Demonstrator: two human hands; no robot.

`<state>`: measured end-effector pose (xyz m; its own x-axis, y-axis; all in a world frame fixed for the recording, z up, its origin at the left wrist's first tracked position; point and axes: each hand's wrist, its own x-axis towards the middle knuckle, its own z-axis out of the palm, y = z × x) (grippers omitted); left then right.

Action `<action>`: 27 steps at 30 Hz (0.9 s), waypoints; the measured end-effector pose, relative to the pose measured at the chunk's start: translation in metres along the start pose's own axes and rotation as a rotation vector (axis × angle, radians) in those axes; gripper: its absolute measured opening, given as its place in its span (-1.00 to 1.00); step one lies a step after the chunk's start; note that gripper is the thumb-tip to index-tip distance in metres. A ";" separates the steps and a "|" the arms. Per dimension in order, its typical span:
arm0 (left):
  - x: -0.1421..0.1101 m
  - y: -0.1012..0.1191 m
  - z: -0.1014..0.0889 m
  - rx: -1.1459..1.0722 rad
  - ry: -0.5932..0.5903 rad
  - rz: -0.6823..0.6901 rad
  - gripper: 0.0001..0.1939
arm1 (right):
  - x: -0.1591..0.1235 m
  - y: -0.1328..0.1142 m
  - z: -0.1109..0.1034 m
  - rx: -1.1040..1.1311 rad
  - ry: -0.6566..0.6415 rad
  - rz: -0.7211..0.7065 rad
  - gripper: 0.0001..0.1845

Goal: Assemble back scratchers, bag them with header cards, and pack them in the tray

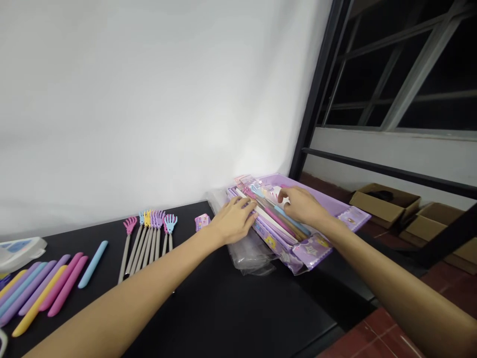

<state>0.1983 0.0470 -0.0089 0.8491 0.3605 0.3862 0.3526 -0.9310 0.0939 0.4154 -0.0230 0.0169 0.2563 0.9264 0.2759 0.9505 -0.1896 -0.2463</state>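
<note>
A purple display box [286,185] sits at the table's right end, holding back scratchers [278,213] in clear wrappers, with pink and blue hand-shaped heads. My left hand [233,219] lies over the box's near left wall, fingers stretched out and touching the rim. Above the contents hovers my right hand [300,203], its fingers bent with a gap between them and nothing visible inside. Clear plastic bags [253,256] are spread beneath and beside the box. Left of my left hand lies a row of unwrapped back scratcher stems [143,243] with coloured hand heads.
Coloured handle tubes [48,288] lie at the left, with one blue tube [93,263] apart. A white plastic case [20,252] is behind them. A small printed card [202,222] lies near the wall. Cardboard boxes [387,206] stand beyond the black frame [387,171].
</note>
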 end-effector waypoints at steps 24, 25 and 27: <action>-0.012 -0.007 -0.026 0.072 -0.046 0.002 -0.51 | 0.002 -0.051 -0.027 0.338 0.086 -0.102 -0.90; -0.018 -0.011 -0.035 0.073 -0.041 -0.006 -0.52 | 0.001 -0.060 -0.029 0.388 0.069 -0.123 -0.90; -0.036 -0.019 -0.055 0.060 -0.052 -0.029 -0.57 | -0.003 -0.078 -0.033 0.477 0.046 -0.167 -0.89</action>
<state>0.1397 0.0492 0.0257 0.8572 0.3908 0.3354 0.3987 -0.9158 0.0480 0.3459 -0.0216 0.0656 0.1253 0.9141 0.3856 0.7955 0.1397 -0.5897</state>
